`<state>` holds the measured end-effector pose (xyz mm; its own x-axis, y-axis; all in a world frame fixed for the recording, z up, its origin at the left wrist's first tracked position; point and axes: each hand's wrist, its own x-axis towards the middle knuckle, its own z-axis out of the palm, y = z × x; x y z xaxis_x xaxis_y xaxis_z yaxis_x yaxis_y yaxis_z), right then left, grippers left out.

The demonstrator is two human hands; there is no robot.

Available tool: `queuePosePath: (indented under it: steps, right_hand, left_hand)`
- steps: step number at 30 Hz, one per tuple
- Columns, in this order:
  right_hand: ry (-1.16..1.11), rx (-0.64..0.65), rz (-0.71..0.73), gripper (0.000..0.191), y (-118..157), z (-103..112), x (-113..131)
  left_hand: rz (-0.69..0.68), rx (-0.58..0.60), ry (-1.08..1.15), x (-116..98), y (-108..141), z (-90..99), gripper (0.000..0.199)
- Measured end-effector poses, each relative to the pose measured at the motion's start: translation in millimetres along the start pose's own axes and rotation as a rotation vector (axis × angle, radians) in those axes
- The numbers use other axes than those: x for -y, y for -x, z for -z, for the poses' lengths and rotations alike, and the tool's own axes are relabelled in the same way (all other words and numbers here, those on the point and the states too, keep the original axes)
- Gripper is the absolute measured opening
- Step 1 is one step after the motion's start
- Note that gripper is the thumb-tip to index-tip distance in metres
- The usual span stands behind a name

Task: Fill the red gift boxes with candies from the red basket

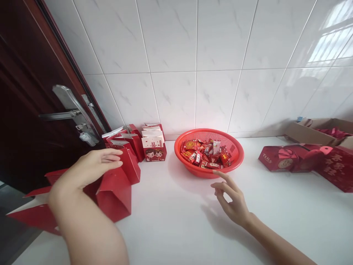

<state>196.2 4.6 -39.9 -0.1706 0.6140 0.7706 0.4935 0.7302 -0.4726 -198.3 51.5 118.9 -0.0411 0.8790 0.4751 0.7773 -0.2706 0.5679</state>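
My left hand [99,162] is over the red paper boxes [116,193] at the left, its fingers extended against the top of one; whether it grips the paper is hard to tell. Just in front of the red plastic basket [239,156], my right hand [230,198] hovers above the white table with fingers apart and nothing in them. Wrapped red candies [208,152] fill the basket's bottom. Between the left boxes and the basket stands a small box [156,152] printed with two cartoon faces, with more red boxes behind and beside it.
Red gift boxes with ribbons [278,158] stand at the right, in front of an open cardboard box [306,133] with red items inside. A white tiled wall [173,99] runs behind the table [176,221]. A dark door with a metal handle [59,116] is at the left.
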Motion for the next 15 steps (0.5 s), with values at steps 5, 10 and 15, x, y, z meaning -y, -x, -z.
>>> queuePosePath:
  steps: [5, 10, 15]
  right_hand:
    - [-0.019, 0.038, 0.057, 0.027, 4, -5, 5]
    - [-0.111, 0.131, 0.058, 0.030, 11, -14, 8]
    - [-0.187, 0.210, -0.093, 0.062, 15, -18, 7]
  left_hand:
    - [0.204, 0.257, 0.125, -23, -7, -17.2, 0.051]
    - [0.187, 0.253, 0.167, -81, -3, -47.7, 0.045]
    - [0.045, 0.345, 0.157, -121, 11, -89.9, 0.039]
